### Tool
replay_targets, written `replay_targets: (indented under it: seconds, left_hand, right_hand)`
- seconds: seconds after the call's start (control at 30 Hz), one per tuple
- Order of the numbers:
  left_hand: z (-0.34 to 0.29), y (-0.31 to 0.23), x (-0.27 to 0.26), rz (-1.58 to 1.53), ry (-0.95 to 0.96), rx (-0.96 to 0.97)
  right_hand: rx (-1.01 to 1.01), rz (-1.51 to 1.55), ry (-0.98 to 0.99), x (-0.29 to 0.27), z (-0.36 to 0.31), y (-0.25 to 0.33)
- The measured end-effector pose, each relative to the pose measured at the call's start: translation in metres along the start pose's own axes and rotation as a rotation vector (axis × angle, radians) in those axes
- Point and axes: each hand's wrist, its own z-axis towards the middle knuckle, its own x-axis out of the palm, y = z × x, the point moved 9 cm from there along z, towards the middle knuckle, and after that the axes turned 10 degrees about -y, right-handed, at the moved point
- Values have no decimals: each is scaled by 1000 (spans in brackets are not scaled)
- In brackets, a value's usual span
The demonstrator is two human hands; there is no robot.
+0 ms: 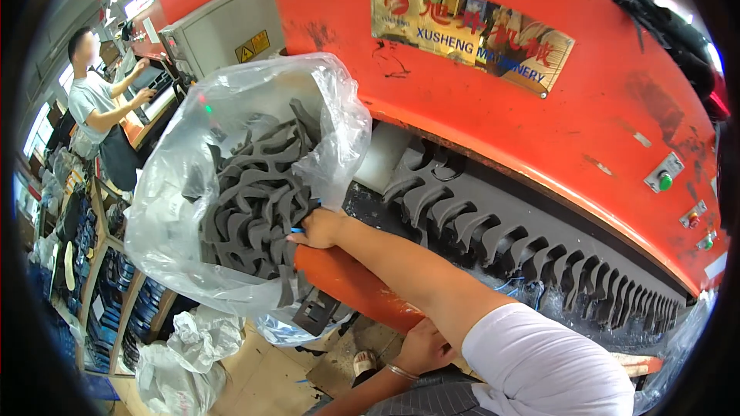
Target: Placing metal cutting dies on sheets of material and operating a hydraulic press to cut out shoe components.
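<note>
Orange machine point(493, 108), right hand point(317, 229) half hidden in bag point(193, 208)

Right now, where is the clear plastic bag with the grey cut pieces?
The clear plastic bag is left of centre in the head view, against the orange machine, with the right hand at its open edge.

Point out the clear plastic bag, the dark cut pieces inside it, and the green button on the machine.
clear plastic bag point(166, 216): head view, its left wall.
dark cut pieces point(250, 200): head view, middle of the pile.
green button point(665, 181): head view, the button cap.
</note>
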Motion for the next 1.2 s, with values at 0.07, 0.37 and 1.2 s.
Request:
replay_targets:
  seconds: [0.07, 0.37, 1.2]
  left_hand:
    - [8, -10, 3, 55, 10, 4]
    - [19, -3, 0, 187, 2, -6]
    - [-8, -11, 3, -4, 120, -64]
  right_hand:
    - [-44, 29, -4, 9, 4, -11]
    - [5, 107, -87, -20, -3, -8]
    - [534, -148, -393, -49, -518, 1]
